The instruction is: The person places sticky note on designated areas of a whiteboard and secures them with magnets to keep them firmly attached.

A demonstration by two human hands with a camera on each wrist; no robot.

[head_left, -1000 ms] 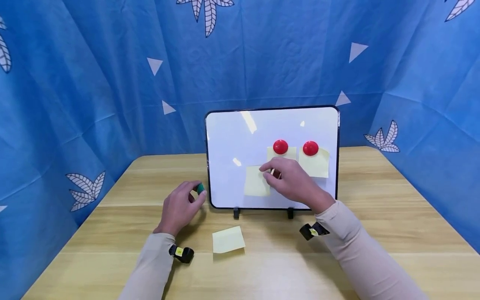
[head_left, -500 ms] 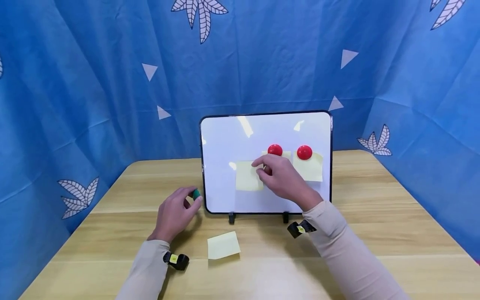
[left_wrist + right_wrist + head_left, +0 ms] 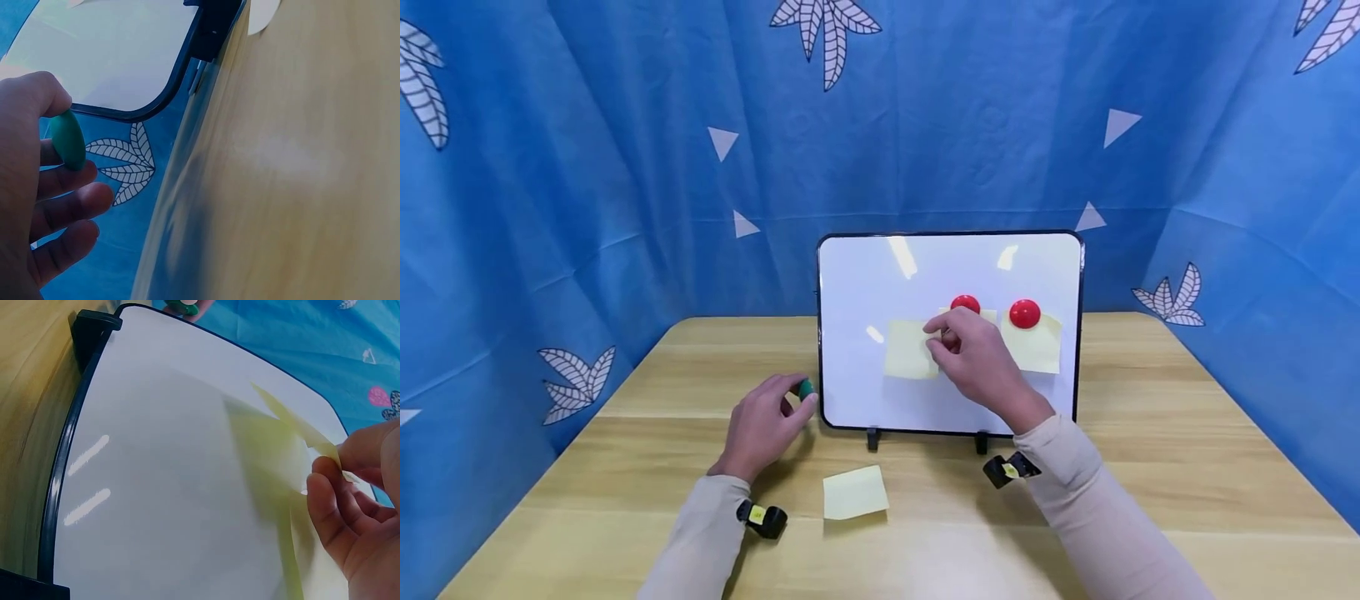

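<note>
My right hand (image 3: 981, 358) pinches a pale yellow sticky note (image 3: 910, 350) by its edge, in front of the whiteboard (image 3: 850, 283). In the right wrist view this note (image 3: 300, 428) stands at an angle over the board surface, its edge between thumb and fingers. Beside the board's lower left corner, my left hand (image 3: 763, 429) holds a green round magnet (image 3: 67, 139) between thumb and fingers. Two red round magnets, one on the right (image 3: 1025, 314) and one further left (image 3: 965, 303), sit over notes on the board. The left of these notes is partly hidden behind my right hand.
A loose yellow note (image 3: 855, 493) lies on the wooden table (image 3: 940, 550) before the board. Black feet (image 3: 872, 439) support the board's lower edge. A blue patterned curtain (image 3: 647, 167) hangs behind and at both sides.
My right hand has carried the sticky note slightly up and left relative to the board. My left hand keeps the green magnet beside the board. The head view has shifted a little.
</note>
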